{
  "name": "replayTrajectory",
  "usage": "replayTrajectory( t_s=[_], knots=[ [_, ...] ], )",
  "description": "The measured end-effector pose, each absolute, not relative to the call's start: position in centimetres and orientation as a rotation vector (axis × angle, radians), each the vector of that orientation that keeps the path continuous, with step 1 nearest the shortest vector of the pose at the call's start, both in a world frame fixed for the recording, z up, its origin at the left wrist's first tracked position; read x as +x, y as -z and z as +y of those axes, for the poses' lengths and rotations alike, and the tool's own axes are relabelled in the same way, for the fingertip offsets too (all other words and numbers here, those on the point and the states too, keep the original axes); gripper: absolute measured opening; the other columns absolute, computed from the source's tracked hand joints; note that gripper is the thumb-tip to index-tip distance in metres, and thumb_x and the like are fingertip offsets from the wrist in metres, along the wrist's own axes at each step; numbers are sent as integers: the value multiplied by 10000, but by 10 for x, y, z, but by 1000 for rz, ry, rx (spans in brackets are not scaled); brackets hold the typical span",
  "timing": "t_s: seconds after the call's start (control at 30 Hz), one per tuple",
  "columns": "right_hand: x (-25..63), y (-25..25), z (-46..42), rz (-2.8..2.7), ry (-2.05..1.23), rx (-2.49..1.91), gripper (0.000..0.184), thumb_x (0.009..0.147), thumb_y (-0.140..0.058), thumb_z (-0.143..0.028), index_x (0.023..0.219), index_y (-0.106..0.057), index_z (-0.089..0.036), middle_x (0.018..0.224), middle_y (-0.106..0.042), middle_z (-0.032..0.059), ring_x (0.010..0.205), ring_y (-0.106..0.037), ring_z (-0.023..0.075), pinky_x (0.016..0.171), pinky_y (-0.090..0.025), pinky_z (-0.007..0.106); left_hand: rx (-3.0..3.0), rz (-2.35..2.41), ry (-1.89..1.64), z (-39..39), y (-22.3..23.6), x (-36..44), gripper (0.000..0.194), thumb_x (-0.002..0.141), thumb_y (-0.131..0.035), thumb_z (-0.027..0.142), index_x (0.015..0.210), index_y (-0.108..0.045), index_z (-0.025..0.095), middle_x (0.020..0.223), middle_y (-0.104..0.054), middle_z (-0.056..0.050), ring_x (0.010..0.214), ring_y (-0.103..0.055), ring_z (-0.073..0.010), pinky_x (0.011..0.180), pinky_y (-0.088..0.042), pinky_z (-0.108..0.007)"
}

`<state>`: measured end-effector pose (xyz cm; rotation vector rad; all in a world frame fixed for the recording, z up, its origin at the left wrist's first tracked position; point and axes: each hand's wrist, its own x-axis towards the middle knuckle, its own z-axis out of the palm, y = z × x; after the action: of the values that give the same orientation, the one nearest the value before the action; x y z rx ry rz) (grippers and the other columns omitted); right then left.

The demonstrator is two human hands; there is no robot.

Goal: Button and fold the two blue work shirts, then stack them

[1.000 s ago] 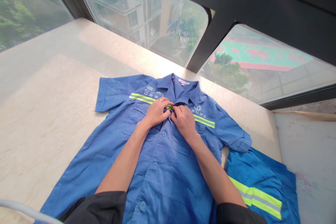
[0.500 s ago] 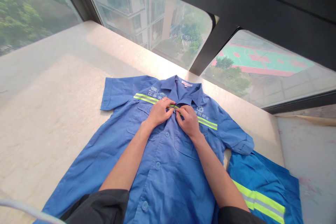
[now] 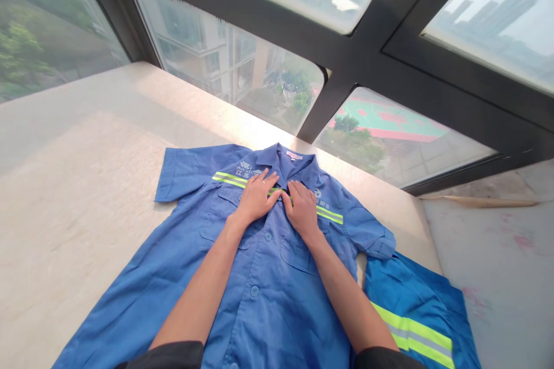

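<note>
A blue short-sleeved work shirt [image 3: 259, 294] with yellow-green reflective stripes lies face up and buttoned on a pale stone ledge [image 3: 78, 196], collar toward the window. My left hand [image 3: 256, 199] lies flat on the shirt's chest just left of the button line, fingers stretched out. Beside it, my right hand [image 3: 300, 207] rests flat on the right chest, fingers also extended. Both hands sit just below the collar and hold nothing.
A second blue garment [image 3: 415, 317] with reflective stripes lies at the lower right, partly under the shirt's sleeve. Dark window frames [image 3: 346, 69] and glass run along the ledge's far edge. A lower stained surface [image 3: 497, 259] is on the right.
Both hands went from pinching the placket at the top button to lying flat with fingers spread on the chest. The camera tilted upward, showing more of the window.
</note>
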<state>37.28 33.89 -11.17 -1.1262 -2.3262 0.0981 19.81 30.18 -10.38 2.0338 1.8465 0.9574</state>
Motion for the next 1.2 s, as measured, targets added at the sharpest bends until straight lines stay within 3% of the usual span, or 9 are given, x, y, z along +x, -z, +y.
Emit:
replayTrajectory(
  t_s=[0.3,0.43,0.57,0.77,1.03,1.1,1.2],
  knots=[
    [370,114,344,-2301,-95,-1175,337,1011,-463,-298,1188,-711,-154,1270,-673,143,1227,-601,268,1064,-446,428,2153,1969,-729,302,108,203,477,1007,-403,405,1381,-587,173,1504,-479,-144,1435,-389,-338,1174,-281,-552],
    [369,116,343,-2222,34,-1273,429,1006,-459,-341,1309,-634,-93,1497,-463,213,1384,-431,334,1107,-391,496,2206,2017,-673,301,110,206,512,1011,-391,427,1407,-567,155,1521,-453,-148,1444,-374,-340,1183,-270,-549],
    [367,118,342,-2172,124,-1363,537,994,-479,-377,1441,-507,-81,1580,-317,235,1450,-311,375,1121,-338,543,2183,2101,-712,300,110,210,561,1010,-382,452,1411,-562,103,1521,-434,-197,1443,-374,-352,1193,-253,-536],
    [363,120,349,-2292,6,-1518,538,1023,-393,-421,1407,-537,-73,1490,-467,232,1402,-399,376,1146,-275,568,2099,2158,-815,301,110,214,614,980,-403,550,1414,-566,147,1501,-471,-185,1436,-378,-364,1199,-210,-545],
    [359,108,352,-2376,-110,-1600,586,1034,-370,-426,1480,-449,-54,1563,-362,227,1471,-293,353,1188,-191,543,2065,2108,-738,309,115,205,685,948,-398,604,1424,-539,132,1535,-420,-192,1474,-297,-383,1202,-108,-597],
    [364,105,356,-2420,-170,-1559,587,1029,-397,-423,1487,-441,-60,1576,-340,222,1484,-274,345,1197,-178,537,1997,1945,-790,315,113,193,657,941,-419,568,1414,-537,127,1532,-429,-180,1469,-328,-342,1217,-135,-555],
    [381,100,366,-2571,-334,-1422,595,1015,-441,-435,1495,-440,-84,1603,-292,196,1504,-245,319,1213,-183,502,1715,1848,-982,319,104,170,599,986,-303,476,1398,-517,97,1481,-502,-170,1387,-469,-254,1175,-321,-440]
  ],
)
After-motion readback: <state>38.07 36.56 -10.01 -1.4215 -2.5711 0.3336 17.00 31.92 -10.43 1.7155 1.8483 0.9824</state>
